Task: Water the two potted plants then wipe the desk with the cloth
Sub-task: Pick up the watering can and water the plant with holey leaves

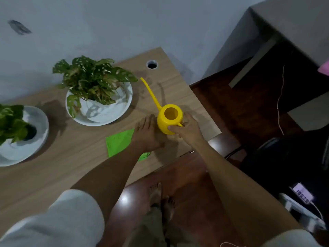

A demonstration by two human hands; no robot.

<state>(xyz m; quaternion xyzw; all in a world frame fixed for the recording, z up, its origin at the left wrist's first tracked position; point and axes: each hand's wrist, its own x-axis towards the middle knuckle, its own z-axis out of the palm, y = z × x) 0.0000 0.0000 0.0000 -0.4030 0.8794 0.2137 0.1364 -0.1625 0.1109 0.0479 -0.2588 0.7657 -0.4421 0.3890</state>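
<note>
Head view, near to far. Nearest the viewer, the green cloth (118, 142) lies flat on the wooden counter (53, 175), partly covered by the left forearm; it looks thin and limp, so it should bunch easily and is best gathered in the palm when the wiping step comes. The left hand (146, 133) rests open, fingers extended, on the counter and the cloth's edge, just beside the yellow watering can (170, 120) and holding nothing. The right hand (186, 130) is closed around the can's handle at its near right side, thumb across the body; the can appears to stand on the counter near the right edge, its long thin spout (151, 94) pointing away toward the plants. The can is smooth rigid plastic, probably light when empty; its water level cannot be read through the open top, and a full load would pull toward the spout on tilting, so the handle is the sound hold. Farther left, the spotted-leaf plant (92, 81) sits in a white bowl-shaped pot (99, 111), and the second plant (10, 123) in a similar pot (26, 139) at the frame edge; both pots look hard, glazed and breakable, the leaves soft.
</note>
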